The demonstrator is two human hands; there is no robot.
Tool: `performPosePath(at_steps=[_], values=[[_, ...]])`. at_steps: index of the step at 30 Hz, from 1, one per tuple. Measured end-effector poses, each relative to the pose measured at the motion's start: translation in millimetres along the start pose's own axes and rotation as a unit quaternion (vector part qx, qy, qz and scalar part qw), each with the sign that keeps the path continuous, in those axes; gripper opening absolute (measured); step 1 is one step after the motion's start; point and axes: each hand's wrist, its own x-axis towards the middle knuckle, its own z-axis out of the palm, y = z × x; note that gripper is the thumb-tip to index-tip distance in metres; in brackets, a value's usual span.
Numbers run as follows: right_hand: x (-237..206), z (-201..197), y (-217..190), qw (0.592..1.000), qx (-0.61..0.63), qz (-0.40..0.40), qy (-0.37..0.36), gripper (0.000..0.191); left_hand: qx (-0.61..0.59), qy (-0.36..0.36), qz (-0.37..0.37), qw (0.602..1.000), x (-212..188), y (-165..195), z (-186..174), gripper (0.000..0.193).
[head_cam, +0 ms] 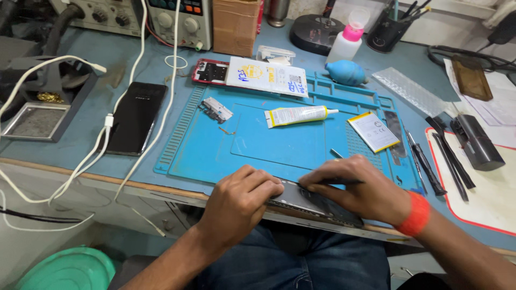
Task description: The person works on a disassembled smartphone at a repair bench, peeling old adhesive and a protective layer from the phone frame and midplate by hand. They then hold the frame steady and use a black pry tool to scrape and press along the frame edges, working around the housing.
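My left hand (239, 198) grips the left end of a dark, opened phone body (314, 204) that lies at the front edge of the blue work mat (252, 145). My right hand (357, 188), with an orange band on the wrist, pinches a thin dark tool (336, 182) whose tip rests on the phone's upper edge. A tube of glue (296, 115) lies in the middle of the mat. Right of it sits a flat white and yellow battery (373, 131).
A black phone (135, 118) with white cables across it lies left of the mat. A small metal part (216, 109) and a red phone frame (210, 71) are at the mat's back left. Screwdrivers and tweezers (430, 164) lie at right. A blue air blower (345, 72) and bottle (346, 42) stand behind.
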Motion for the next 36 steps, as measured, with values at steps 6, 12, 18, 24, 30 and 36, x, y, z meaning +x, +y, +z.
performPosePath(at_steps=[6, 12, 18, 24, 30, 36], values=[[29.6, 17.9, -2.3, 0.999, -0.001, -0.044, 0.003, 0.018, -0.003, -0.003, -0.002, 1.0, 1.8, 2.6, -1.4, 0.025], [4.7, -3.2, -6.5, 0.999, -0.025, -0.017, -0.009, 0.019, -0.017, 0.002, -0.011, 1.0, 2.6, 3.1, -2.5, 0.027], [22.0, 10.1, -7.0, 0.999, -0.026, -0.025, -0.005, 0.017, -0.014, 0.007, -0.025, 1.0, 2.1, 3.0, -0.7, 0.025], [31.6, 14.8, -8.5, 0.999, -0.013, -0.042, -0.013, 0.018, -0.001, 0.019, -0.018, 1.0, 2.7, 4.1, -1.0, 0.023], [25.4, 12.5, -13.5, 0.999, -0.018, -0.03, -0.016, 0.02, 0.074, 0.043, 0.105, 0.991, -11.3, 18.1, -4.0, 0.025], [29.9, 16.8, -15.7, 0.998, -0.037, -0.046, -0.005, 0.022, 0.01, 0.023, 0.099, 0.995, -17.2, 14.8, 0.3, 0.025]])
